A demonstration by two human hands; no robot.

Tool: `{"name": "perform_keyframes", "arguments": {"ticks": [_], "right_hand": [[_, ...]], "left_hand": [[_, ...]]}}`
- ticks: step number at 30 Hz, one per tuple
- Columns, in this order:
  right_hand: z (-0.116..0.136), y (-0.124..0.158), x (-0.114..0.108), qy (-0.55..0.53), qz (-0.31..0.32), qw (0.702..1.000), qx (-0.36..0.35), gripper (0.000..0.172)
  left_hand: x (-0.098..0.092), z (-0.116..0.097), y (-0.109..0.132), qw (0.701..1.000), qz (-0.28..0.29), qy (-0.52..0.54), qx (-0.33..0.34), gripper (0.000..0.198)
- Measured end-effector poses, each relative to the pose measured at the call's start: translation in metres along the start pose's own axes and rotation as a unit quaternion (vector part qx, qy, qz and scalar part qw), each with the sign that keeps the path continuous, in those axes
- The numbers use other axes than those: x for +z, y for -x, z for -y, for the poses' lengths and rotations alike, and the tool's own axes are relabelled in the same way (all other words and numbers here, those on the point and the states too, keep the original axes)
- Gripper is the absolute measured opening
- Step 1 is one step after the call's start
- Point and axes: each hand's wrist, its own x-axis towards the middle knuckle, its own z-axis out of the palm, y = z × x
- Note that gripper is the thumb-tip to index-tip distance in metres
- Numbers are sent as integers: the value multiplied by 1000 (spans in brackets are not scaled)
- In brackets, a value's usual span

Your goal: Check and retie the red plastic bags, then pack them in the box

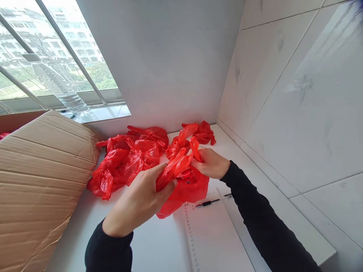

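In the middle of the head view, a red plastic bag (184, 192) hangs between my two hands, its lower part at the white table top. My left hand (144, 196) is closed round the bag's gathered neck. Higher and to the right, my right hand (210, 162) pinches a looped handle of the same bag. Something red with dark lettering shows at the bag's mouth; what it is I cannot make out. Several knotted red bags (141, 155) lie just behind and to the left, and more tied bags (202, 132) rest against the back wall.
At the left stands a large cardboard box (45, 181). A clear water bottle (62, 88) is on the window sill. A handwritten sheet of numbers (215, 234) lies in front, with a black pen (208, 203) across it. A tiled wall (306, 113) borders the right side.
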Motion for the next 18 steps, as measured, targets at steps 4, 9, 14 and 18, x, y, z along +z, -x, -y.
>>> {"name": "perform_keyframes", "arguments": {"ticks": [4, 9, 14, 18], "right_hand": [[4, 0, -1, -40, -27, 999, -8, 19], [5, 1, -1, -102, 30, 994, -7, 24], [4, -1, 7, -114, 35, 991, -59, 26], [6, 1, 5, -157, 13, 984, -81, 38]], "left_hand": [[0, -5, -2, 997, -62, 37, -13, 26], [7, -12, -7, 978, -172, 113, -34, 28], [9, -17, -6, 979, -158, 126, 3, 24], [6, -20, 0, 981, -139, 128, 42, 25]]}}
